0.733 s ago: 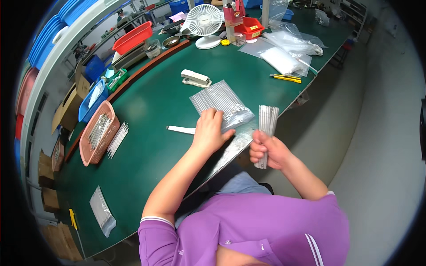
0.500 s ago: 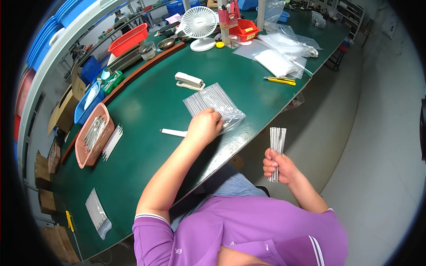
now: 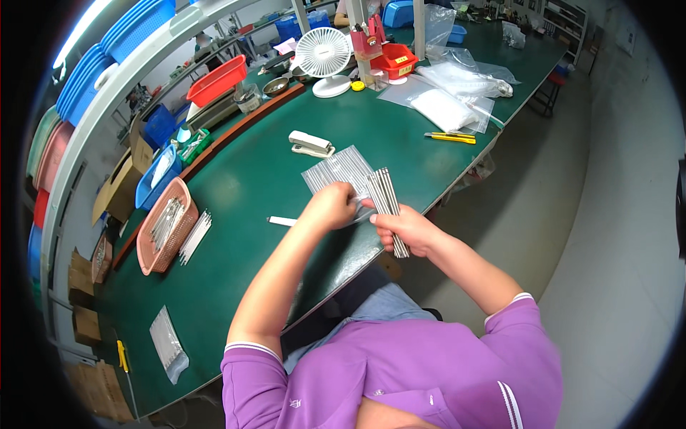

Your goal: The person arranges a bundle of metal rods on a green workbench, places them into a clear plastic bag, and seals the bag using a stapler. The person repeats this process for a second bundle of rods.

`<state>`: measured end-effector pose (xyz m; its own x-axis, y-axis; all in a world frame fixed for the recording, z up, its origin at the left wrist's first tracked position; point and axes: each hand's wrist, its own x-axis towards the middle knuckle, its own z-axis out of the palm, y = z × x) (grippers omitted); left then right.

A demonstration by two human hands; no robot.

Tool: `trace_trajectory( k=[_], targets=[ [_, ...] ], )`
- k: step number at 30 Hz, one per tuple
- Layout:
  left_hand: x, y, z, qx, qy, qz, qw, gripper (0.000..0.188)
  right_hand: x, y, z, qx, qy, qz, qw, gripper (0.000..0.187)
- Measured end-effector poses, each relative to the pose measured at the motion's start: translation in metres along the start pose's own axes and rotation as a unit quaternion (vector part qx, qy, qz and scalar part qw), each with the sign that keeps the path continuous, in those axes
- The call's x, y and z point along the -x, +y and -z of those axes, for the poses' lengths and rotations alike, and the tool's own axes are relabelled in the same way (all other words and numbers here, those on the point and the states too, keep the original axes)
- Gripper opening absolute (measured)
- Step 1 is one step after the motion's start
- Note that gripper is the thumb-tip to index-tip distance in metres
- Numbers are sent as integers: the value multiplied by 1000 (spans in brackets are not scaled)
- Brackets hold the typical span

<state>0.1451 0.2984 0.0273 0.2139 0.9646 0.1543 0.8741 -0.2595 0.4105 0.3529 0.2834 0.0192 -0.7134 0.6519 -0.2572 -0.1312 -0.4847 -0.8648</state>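
Note:
A clear plastic bag (image 3: 340, 169) of thin metal rods, laid side by side, rests on the green table. My left hand (image 3: 333, 206) is closed on the near end of this bag, with its fingertips partly hidden. My right hand (image 3: 406, 227) grips a bundle of thin metal rods (image 3: 383, 191) by the lower part, the rods standing tilted over the table edge. Its fingers reach close beside the bag's mouth; whether they touch it I cannot tell. A white pen-like stick (image 3: 280, 222) pokes out by my left wrist. Behind the bag sits a white stapler (image 3: 311, 145).
Left on the table are a pink basket (image 3: 187, 222) of rods, loose rods (image 3: 196, 237) beside it and another filled bag (image 3: 169, 346). A white fan (image 3: 324, 53), a yellow cutter knife (image 3: 450, 137) and clear plastic bags (image 3: 446, 107) lie farther back. The table edge (image 3: 457, 180) runs on the right.
My right hand has brought the rod bundle leftward and up, from beyond the table edge to beside the bag. My left hand stays at the bag's near end. The view has shifted slightly.

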Motion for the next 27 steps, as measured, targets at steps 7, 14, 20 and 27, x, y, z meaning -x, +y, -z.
trace_trajectory(
  k=[7, 14, 20, 27],
  targets=[
    [1, 12, -1, -48, 169, 31, 984, 16, -23, 12, 9, -9, 44, 0, 999, 14],
    [3, 20, 20, -30, 165, 87, 982, 13, -4, -7, 4, 293, 22, -23, 956, 25],
    [-1, 22, 14, -51, 186, 28, 981, 16, -6, -14, 2, 388, 15, -78, 918, 29],
    [17, 30, 2, -56, 281, -69, 956, 14, -34, -11, 7, 121, -10, -129, 984, 17]
  ],
)
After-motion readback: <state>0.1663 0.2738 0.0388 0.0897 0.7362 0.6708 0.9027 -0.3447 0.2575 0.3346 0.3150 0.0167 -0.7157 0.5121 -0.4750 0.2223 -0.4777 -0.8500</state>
